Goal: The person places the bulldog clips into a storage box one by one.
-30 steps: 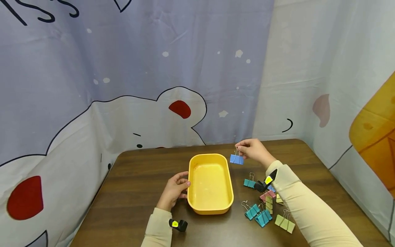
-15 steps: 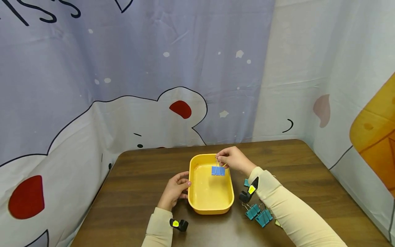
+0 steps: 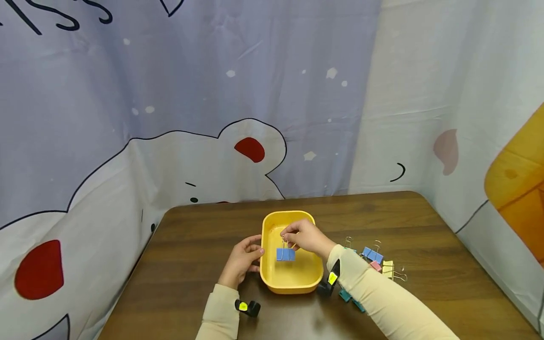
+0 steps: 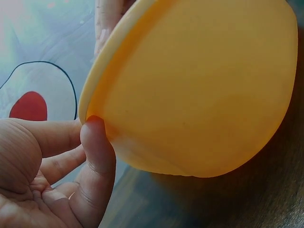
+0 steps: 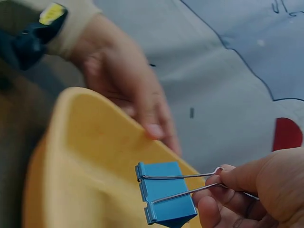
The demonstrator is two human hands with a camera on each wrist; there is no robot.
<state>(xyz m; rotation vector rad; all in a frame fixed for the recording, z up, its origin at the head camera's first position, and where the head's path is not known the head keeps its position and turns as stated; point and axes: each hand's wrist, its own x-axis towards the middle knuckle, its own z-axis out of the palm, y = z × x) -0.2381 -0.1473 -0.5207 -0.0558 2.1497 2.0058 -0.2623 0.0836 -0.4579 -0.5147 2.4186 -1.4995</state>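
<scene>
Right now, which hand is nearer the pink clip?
Right. The right hand is over the yellow tray, left of the pink clip; the left hand is farther left, at the tray's rim.

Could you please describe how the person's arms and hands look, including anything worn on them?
The left hand and the right hand are bare, without gloves. Both arms wear long, plain, cream fabric sleeves that reach the wrists. Strapped over each cuff is a small, black, blocky wrist device with a bright yellow patch.
</scene>
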